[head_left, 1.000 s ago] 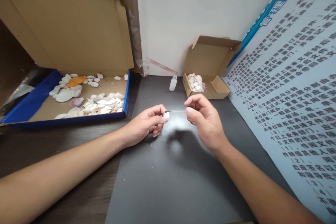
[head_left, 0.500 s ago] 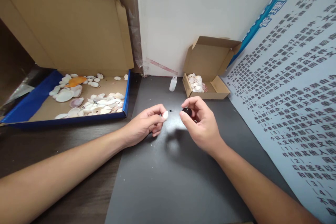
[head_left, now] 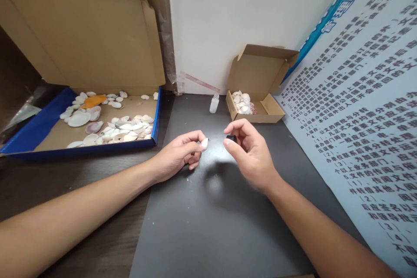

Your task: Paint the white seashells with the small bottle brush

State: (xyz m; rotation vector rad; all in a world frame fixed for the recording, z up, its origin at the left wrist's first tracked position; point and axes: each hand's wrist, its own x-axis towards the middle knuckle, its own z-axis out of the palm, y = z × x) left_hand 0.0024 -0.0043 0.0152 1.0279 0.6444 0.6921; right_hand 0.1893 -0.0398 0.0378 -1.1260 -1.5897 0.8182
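My left hand (head_left: 184, 150) pinches a small white shell (head_left: 204, 143) between thumb and fingertips, above the dark grey mat (head_left: 195, 234). A tiny dark tip shows just past the shell's upper right edge. My right hand (head_left: 249, 150) is curled around a small black object (head_left: 232, 138), mostly hidden by the thumb and fingers. A gap separates the two hands. Behind them a small translucent bottle (head_left: 214, 104) stands upright without a cap.
At the left, a blue-edged open box (head_left: 155, 117) holds many white shells and an orange piece (head_left: 93, 101). A small cardboard box (head_left: 260, 118) with shells is at the back right. A printed sheet (head_left: 358, 139) lines the right side.
The black object in my right hand has tilted slightly. The small dark tip now appears right beside the shell instead of apart from it. Both hands have hardly moved.
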